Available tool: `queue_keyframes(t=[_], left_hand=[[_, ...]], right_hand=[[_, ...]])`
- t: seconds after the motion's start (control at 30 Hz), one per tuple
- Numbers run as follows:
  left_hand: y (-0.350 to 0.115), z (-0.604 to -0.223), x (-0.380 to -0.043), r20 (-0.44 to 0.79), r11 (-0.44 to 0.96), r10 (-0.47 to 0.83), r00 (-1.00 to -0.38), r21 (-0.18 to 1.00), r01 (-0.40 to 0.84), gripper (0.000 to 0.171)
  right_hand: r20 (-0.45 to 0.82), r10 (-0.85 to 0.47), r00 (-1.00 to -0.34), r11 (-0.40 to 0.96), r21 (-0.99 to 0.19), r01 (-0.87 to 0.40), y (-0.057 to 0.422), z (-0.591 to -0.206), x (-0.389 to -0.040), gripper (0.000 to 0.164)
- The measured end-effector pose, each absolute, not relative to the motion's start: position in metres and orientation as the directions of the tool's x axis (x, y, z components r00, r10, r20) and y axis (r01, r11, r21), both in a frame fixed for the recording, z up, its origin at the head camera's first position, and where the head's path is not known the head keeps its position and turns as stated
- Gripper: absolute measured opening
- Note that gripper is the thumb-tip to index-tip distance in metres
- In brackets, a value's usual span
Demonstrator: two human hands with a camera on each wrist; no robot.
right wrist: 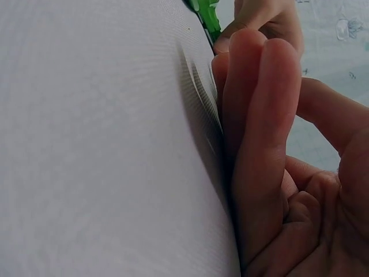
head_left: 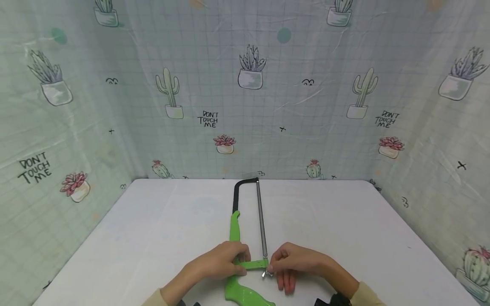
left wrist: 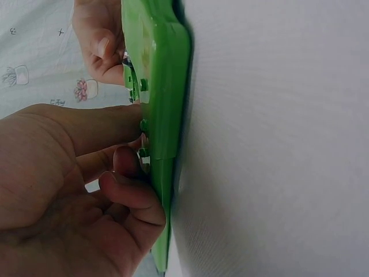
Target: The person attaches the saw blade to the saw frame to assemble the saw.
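A hacksaw (head_left: 235, 229) lies on the white table, its green handle (head_left: 245, 294) toward me and its black bow (head_left: 236, 195) pointing away. The grey blade (head_left: 262, 221) runs along its right side. My left hand (head_left: 223, 260) grips the green frame where the crossbar (head_left: 252, 265) joins it; in the left wrist view, the thumb and fingers lie against the green frame (left wrist: 164, 98). At the crossbar's right end, my right hand (head_left: 296, 260) pinches by the wing nut (head_left: 266, 274), partly covering it. Its other fingers (right wrist: 268, 109) extend down by the tabletop; the pinch is hidden in the right wrist view.
The white table (head_left: 183, 221) reaches back to a hung cloth (head_left: 283, 97) printed with cacti, which also rises along the left and right sides. Something black (head_left: 333, 300) sits at the right wrist, by the beige sleeve (head_left: 365, 295).
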State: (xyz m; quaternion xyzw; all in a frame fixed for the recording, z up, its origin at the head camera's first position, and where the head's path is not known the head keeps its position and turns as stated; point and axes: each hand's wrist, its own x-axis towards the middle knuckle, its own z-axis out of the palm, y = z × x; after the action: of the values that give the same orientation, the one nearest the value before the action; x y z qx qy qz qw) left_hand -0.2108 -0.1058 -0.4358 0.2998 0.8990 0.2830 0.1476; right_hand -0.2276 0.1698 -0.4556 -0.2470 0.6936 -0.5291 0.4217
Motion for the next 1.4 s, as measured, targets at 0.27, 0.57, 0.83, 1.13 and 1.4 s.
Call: queue_keyframes(t=[0.27, 0.57, 0.83, 1.13, 1.4], left_hand=[[-0.1044, -0.436, -0.2107, -0.096, 0.664, 0.622, -0.777, 0.592, 0.458, 0.019], [-0.1029, -0.4343, -0.2106, -0.1, 0.659, 0.623, -0.776, 0.601, 0.452, 0.019], [-0.1034, -0.4353, -0.2121, -0.1, 0.663, 0.622, -0.777, 0.594, 0.455, 0.018], [-0.1045, -0.4362, -0.2133, -0.089, 0.667, 0.616, -0.783, 0.588, 0.458, 0.018], [-0.1038, -0.4356, -0.2112, -0.091, 0.666, 0.611, -0.786, 0.597, 0.448, 0.018]], right_hand=[[-0.316, -0.791, -0.524, 0.313, -0.945, 0.099, 0.1718, -0.4566, -0.227, 0.019], [-0.309, -0.801, -0.512, 0.307, -0.947, 0.092, 0.1726, -0.4594, -0.2285, 0.015], [-0.301, -0.807, -0.508, 0.304, -0.949, 0.079, 0.1726, -0.4594, -0.2299, 0.016], [-0.292, -0.816, -0.5, 0.296, -0.952, 0.074, 0.1712, -0.4587, -0.2313, 0.011], [-0.296, -0.817, -0.494, 0.296, -0.952, 0.082, 0.1704, -0.4593, -0.229, 0.007]])
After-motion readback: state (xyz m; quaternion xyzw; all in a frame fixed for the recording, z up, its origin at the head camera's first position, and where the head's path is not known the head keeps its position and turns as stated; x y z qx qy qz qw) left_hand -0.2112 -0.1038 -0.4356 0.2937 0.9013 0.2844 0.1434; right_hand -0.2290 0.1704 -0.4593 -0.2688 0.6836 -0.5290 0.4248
